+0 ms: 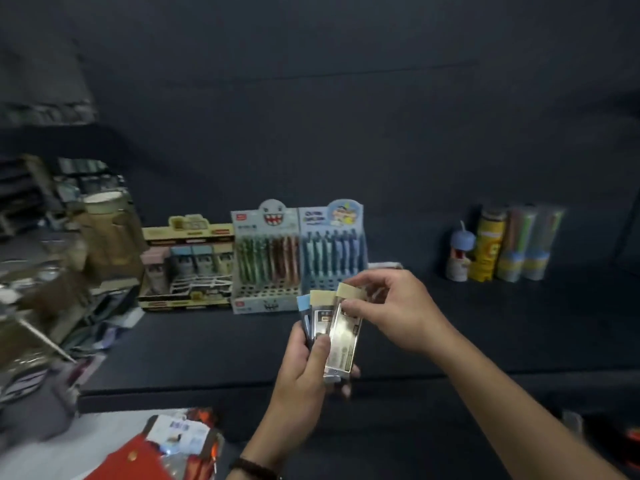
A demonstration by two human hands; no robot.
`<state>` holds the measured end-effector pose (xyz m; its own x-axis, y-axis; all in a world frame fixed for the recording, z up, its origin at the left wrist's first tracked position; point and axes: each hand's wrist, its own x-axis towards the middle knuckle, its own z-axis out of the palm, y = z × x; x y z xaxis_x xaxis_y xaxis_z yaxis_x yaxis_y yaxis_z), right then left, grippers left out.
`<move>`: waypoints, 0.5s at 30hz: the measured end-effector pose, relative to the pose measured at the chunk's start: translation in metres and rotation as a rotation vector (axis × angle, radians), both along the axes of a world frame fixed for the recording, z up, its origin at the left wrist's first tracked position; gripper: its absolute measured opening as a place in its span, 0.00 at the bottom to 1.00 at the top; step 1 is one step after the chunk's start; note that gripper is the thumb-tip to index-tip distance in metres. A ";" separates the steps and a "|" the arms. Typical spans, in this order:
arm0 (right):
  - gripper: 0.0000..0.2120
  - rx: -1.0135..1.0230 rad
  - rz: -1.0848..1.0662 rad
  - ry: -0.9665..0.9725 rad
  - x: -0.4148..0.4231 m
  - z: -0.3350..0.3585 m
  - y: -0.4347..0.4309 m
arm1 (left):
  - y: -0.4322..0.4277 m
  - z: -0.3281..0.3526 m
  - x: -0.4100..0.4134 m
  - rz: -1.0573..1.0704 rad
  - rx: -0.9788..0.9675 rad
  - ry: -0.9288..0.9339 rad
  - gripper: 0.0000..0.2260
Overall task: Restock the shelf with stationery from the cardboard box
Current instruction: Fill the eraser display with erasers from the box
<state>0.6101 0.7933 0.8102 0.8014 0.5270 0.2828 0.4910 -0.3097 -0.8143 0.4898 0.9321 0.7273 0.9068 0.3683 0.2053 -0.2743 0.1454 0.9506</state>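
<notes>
Blue box (317, 216), perhaps pens (332, 252) inside

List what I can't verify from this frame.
Head view only.
1. Print on the three packs fanned in the left hand: blurred, and the right hand, pinching the front pack's top, covers part.
2. Clutter at the left edge: motion blur, items unidentifiable.
3. Red packet: cut off by the bottom edge.

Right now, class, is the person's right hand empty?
No: the right hand pinches the top of a pack, one of several that the left hand holds.
</notes>
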 end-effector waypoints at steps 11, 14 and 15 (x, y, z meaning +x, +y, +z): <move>0.09 0.130 0.292 -0.032 0.068 0.056 0.139 | 0.133 0.004 0.013 0.608 0.123 0.105 0.12; 0.08 0.133 0.270 -0.210 0.075 0.057 0.188 | 0.181 0.002 0.002 0.681 0.156 0.096 0.12; 0.07 0.112 0.268 -0.267 0.076 0.056 0.205 | 0.195 0.003 -0.001 0.679 0.157 0.090 0.12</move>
